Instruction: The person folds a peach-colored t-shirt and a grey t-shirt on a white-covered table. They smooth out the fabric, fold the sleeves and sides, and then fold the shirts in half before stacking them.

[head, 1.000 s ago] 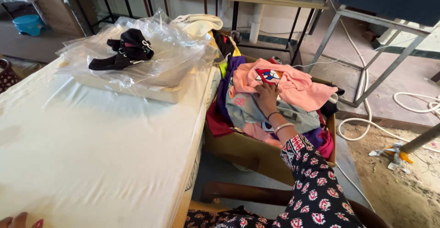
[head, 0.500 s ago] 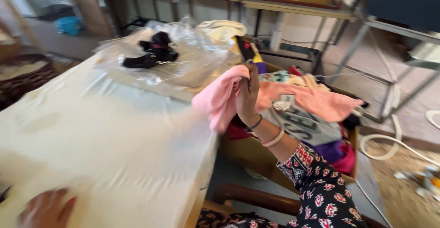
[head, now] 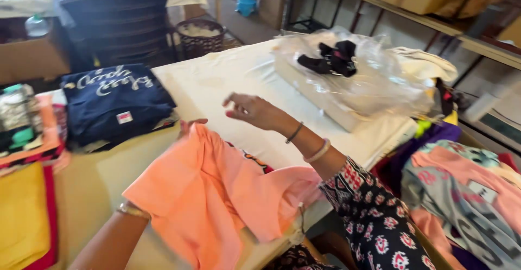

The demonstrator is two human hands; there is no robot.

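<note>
Peach garment [head: 217,205] lies bunched on white tabletop [head: 228,80] at near edge, draped over L forearm. L hand [head: 187,126] mostly hidden under cloth; only fingertips show at its top edge, grip cannot be told. R hand [head: 252,110] hovers above garment, fingers loosely apart, holding nothing. Navy folded shirts [head: 116,102] sit to the left, near. Plastic-wrapped stack [head: 353,88] w/ black item on top, far side. Clothes pile [head: 467,194] lies off tabletop's right edge.
</note>
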